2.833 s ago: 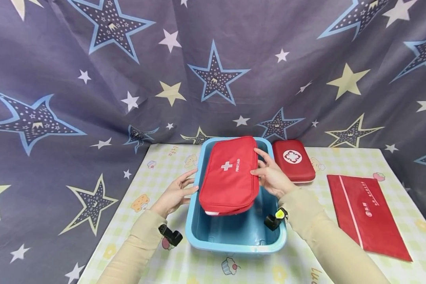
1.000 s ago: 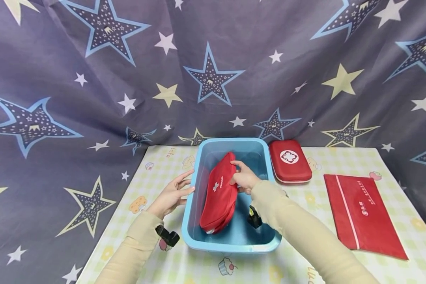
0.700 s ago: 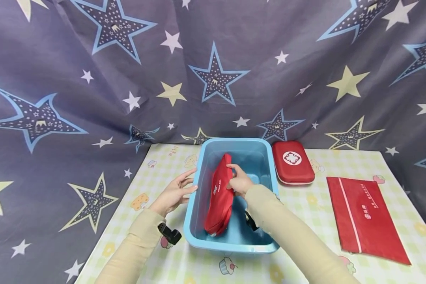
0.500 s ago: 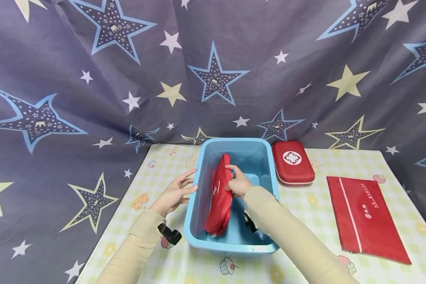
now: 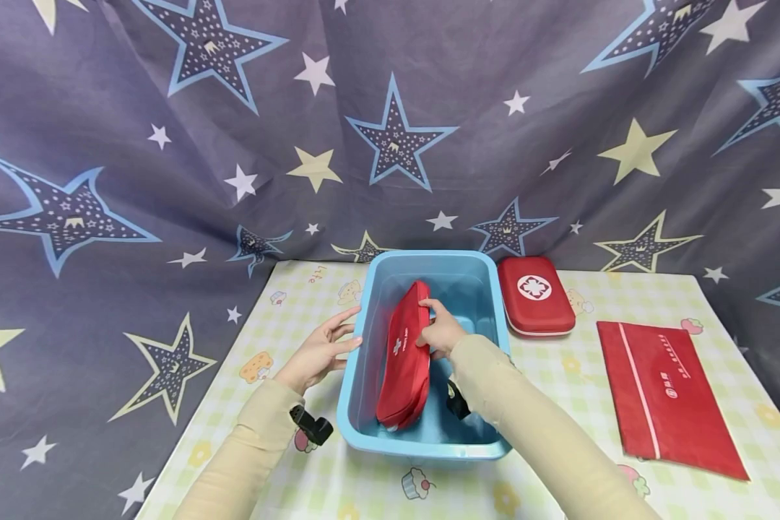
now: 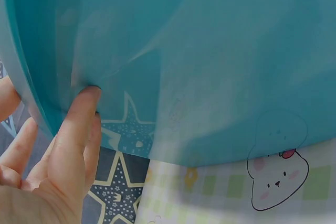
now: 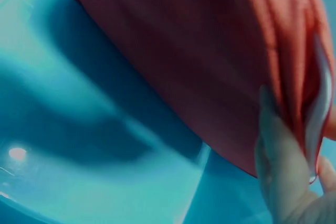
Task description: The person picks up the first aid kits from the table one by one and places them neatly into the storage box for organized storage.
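On a table point(image 5: 338, 477) clad in green-and-white gingham: a blue plastic tub point(image 5: 429, 451) left of centre; just right of its far half, a red hard-shell case point(image 5: 541, 312) with a round white emblem; farther right and nearer, a flat red pouch point(image 5: 685, 426).

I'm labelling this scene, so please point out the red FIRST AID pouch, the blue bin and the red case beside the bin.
Red FIRST AID pouch point(image 5: 404, 360), head view: middle of its printed front.
Blue bin point(image 5: 422, 452), head view: its near rim.
Red case point(image 5: 534, 288), head view: the white emblem on top.
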`<action>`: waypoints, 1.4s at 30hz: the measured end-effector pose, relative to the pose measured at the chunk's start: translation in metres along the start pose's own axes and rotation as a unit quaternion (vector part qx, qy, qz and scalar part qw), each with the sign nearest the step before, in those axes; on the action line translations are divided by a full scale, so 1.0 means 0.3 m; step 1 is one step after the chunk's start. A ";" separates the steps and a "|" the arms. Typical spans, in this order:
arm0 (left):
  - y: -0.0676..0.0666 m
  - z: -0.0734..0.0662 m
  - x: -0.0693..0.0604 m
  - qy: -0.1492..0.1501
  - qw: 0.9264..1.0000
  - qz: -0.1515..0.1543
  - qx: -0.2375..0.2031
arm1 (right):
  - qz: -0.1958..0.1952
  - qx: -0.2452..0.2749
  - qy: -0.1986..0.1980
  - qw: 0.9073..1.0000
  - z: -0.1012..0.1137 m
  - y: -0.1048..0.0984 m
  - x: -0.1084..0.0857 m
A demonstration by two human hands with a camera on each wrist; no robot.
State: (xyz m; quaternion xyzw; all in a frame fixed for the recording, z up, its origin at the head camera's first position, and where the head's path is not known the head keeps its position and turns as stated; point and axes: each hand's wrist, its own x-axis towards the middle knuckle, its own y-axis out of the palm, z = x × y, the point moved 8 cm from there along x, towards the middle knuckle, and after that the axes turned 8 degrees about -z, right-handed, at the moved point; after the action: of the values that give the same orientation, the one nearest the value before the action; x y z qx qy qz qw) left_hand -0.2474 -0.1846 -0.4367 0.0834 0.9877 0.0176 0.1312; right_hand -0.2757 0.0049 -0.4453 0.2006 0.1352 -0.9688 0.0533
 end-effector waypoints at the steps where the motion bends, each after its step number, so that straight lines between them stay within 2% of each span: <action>1: 0.001 0.000 -0.001 -0.001 1.000 0.000 -0.001 | -0.001 -0.005 0.003 1.000 -0.002 -0.002 0.001; 6: 0.000 0.001 -0.003 -0.003 1.000 -0.001 0.000 | 0.002 -0.020 0.016 1.000 -0.007 -0.007 0.005; 18: -0.003 -0.002 0.000 0.000 1.000 -0.001 0.002 | 0.030 -0.041 0.014 0.999 0.020 -0.022 -0.034; 25: 0.001 -0.002 0.000 -0.001 1.000 0.002 0.003 | 0.059 -0.017 0.016 0.998 0.034 -0.045 -0.044; 31: -0.002 0.003 0.002 -0.001 1.000 0.001 0.002 | 0.062 -0.004 0.034 0.997 0.021 -0.063 -0.032; 38: -0.002 0.006 0.004 -0.001 1.000 0.001 -0.001 | 0.121 -0.012 0.043 0.992 0.010 -0.084 -0.040; 42: 0.000 0.007 0.004 -0.002 1.000 0.000 -0.004 | 0.146 0.002 0.047 0.988 0.006 -0.106 -0.046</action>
State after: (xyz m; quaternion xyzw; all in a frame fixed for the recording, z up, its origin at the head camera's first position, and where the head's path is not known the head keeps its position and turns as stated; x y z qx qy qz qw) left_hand -0.2479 -0.1844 -0.4389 0.0829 0.9873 0.0219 0.1334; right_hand -0.2686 0.0356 -0.4305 0.2637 0.1048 -0.9404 0.1877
